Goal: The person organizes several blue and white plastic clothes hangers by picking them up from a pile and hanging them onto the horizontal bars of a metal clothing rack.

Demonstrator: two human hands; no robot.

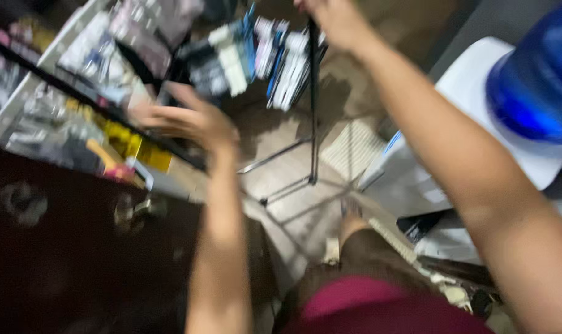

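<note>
My right hand (333, 18) is up at the top of a thin black wire rack (312, 105) that stands on the floor; it seems closed around the rack's upper end, though the fingers run off the top of the frame and I cannot tell the grip for sure. My left hand (191, 120) is spread, fingers loosely apart, reaching toward the hanging packets (256, 55) clipped on the rack, just short of touching them as far as I can judge.

I'd guess those packets are light, flat and slick (plastic-wrapped card, by the look), so they would bend and slide; pinching one by its top edge near the hook seems safest. The rack looks light and tippy, best held by its upright post.

Everything is smeared by motion. The shelf (58, 105) at the left holds more goods, too blurred to name. A blue water bottle (537, 86) sits on a white dispenser (479, 80) at the right, cut off by the frame.
</note>
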